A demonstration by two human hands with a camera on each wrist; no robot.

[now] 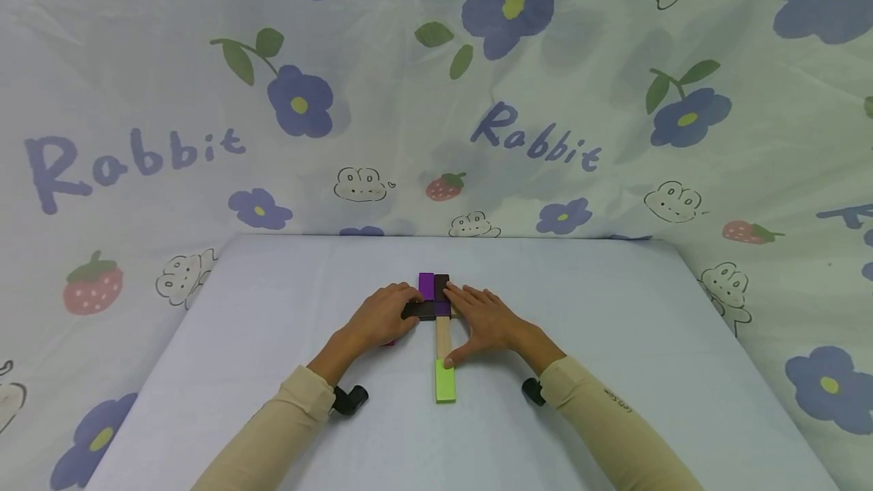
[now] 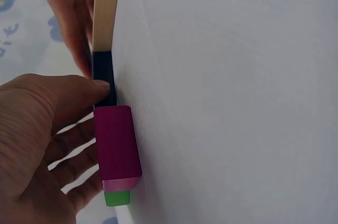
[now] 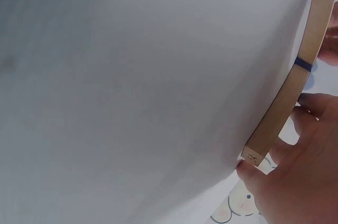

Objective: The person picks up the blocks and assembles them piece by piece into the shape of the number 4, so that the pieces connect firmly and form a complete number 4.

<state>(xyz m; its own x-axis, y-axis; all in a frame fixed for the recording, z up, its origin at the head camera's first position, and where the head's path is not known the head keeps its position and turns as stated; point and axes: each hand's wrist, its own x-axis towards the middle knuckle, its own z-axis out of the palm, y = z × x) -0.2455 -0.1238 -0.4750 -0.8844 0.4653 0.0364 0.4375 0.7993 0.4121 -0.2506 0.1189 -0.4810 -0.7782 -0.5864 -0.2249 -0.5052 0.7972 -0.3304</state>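
Note:
Flat coloured blocks lie in a cross shape on the white table. My left hand [image 1: 385, 314] pinches a black block [image 1: 419, 311] at the cross's left, thumb in front and fingers behind. A magenta block [image 2: 116, 142] and a green block [image 2: 117, 198] lie beside that thumb in the left wrist view. My right hand [image 1: 489, 322] is spread over the right side, fingertips touching a dark brown block [image 1: 441, 287] and thumb by a lime green block [image 1: 445, 383]. In the right wrist view its fingers lie along a plain wooden block [image 3: 274, 115].
A purple block [image 1: 426, 286] stands left of the dark brown one, and a dark purple block [image 1: 442, 309] is at the crossing. Another plain wooden block [image 1: 443, 338] joins it to the lime green one. A printed cloth [image 1: 395, 112] hangs behind the white table [image 1: 586, 430].

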